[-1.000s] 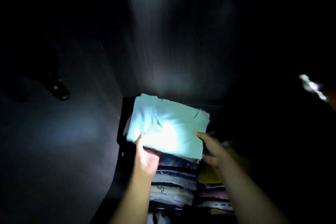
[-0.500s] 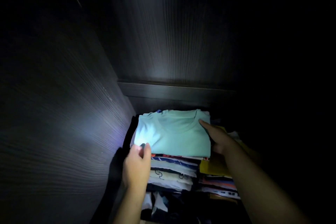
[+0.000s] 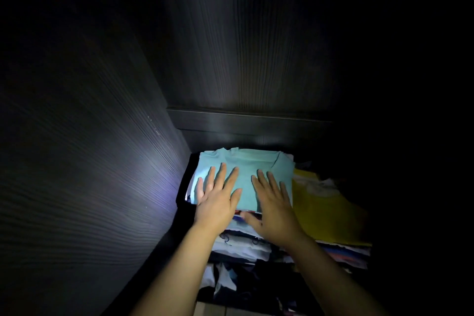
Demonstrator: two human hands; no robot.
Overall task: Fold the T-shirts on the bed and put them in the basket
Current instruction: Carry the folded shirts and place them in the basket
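A folded light-teal T-shirt (image 3: 246, 164) lies on top of a tall stack of folded shirts (image 3: 241, 246) in a dark corner. My left hand (image 3: 218, 200) presses flat on its left half, fingers straight and spread. My right hand (image 3: 274, 208) presses flat on its right half, with the thumb hanging over the front edge of the stack. The black rim of a container (image 3: 183, 187) shows at the left of the stack; the rest of it is hidden by the clothes and the dark.
Dark wood-grain panels close in on the left (image 3: 89, 161) and at the back (image 3: 243, 59), with a ledge (image 3: 246, 123) just behind the stack. A yellow folded shirt (image 3: 325, 213) tops a second pile to the right. Loose dark clothes (image 3: 243, 285) lie in front.
The teal shirt has come down onto the stack. My hands have let go of its edges and now lie flat on top of it.
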